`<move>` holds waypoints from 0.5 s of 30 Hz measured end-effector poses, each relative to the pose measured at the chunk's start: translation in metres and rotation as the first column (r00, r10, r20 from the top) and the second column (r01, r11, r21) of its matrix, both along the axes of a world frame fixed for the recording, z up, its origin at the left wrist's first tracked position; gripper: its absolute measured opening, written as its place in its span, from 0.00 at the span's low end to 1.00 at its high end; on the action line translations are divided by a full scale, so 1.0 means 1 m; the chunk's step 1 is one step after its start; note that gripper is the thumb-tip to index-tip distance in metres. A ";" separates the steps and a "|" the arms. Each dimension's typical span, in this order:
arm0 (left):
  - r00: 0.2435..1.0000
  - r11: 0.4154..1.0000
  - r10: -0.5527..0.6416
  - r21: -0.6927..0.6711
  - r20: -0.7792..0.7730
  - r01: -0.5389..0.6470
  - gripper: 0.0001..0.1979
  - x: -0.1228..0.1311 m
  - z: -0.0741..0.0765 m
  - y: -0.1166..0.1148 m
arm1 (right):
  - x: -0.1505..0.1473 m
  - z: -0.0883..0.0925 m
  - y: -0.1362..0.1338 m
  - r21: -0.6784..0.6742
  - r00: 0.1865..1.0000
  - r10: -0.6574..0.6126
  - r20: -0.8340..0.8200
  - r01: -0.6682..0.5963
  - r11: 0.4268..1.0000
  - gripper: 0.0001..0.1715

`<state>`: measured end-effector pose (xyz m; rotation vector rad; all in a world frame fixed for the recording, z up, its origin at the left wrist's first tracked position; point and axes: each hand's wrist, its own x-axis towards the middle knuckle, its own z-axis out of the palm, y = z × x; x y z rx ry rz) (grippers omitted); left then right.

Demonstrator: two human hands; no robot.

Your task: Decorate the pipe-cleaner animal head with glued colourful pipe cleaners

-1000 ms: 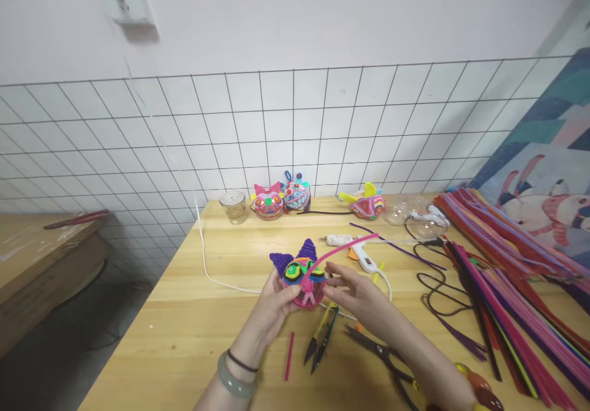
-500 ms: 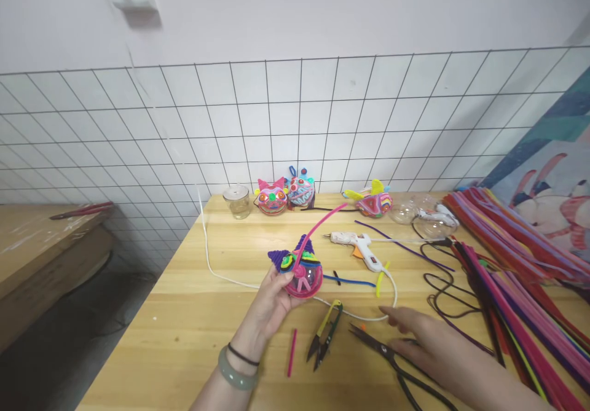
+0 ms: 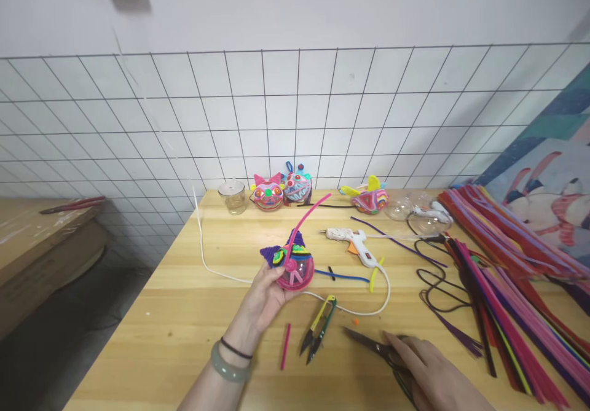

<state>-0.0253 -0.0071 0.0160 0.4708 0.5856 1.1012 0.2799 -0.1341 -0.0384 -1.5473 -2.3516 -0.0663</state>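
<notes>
My left hand (image 3: 259, 300) holds a pink, cat-faced pipe-cleaner ball (image 3: 292, 265) with purple ears just above the wooden table (image 3: 184, 313). A long pink pipe cleaner (image 3: 310, 217) sticks up and to the right from the ball. My right hand (image 3: 426, 368) rests low on the table, fingers laid over the handles of black scissors (image 3: 369, 340). Whether the fingers grip the handles is unclear. Small yellow-green thread snips (image 3: 318, 328) and a short pink pipe-cleaner piece (image 3: 286, 346) lie between my hands.
A white glue gun (image 3: 349, 243) with its white cord (image 3: 216, 270) lies behind the ball. Three finished craft heads (image 3: 283, 191) and a glass jar (image 3: 232, 196) stand by the tiled wall. Clear half-spheres (image 3: 417, 213) and bundles of pipe cleaners (image 3: 511, 263) fill the right side.
My right hand let go of the long pink pipe cleaner and dropped down and right onto the black scissors. My left hand still holds the ball, tilted slightly flatter.
</notes>
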 end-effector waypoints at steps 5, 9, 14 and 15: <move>1.000 1.000 0.017 0.013 -0.025 -0.017 0.19 0.001 0.004 0.000 | 0.015 0.006 0.006 -0.130 0.992 -0.009 -0.127 -0.008 0.991 0.36; 0.998 0.998 0.039 0.048 -0.049 -0.036 0.20 0.003 0.005 -0.002 | 0.004 0.012 0.011 -0.291 0.927 -0.125 -0.353 0.019 0.957 0.27; 0.995 0.998 0.039 0.060 -0.093 -0.034 0.21 0.005 0.008 -0.004 | -0.025 0.032 0.025 -0.307 0.851 -0.141 -0.506 -0.025 0.951 0.22; 0.994 0.998 0.036 0.064 -0.100 -0.029 0.21 0.006 0.008 -0.004 | -0.031 0.038 0.029 -0.283 0.859 -0.131 -0.495 -0.017 0.959 0.23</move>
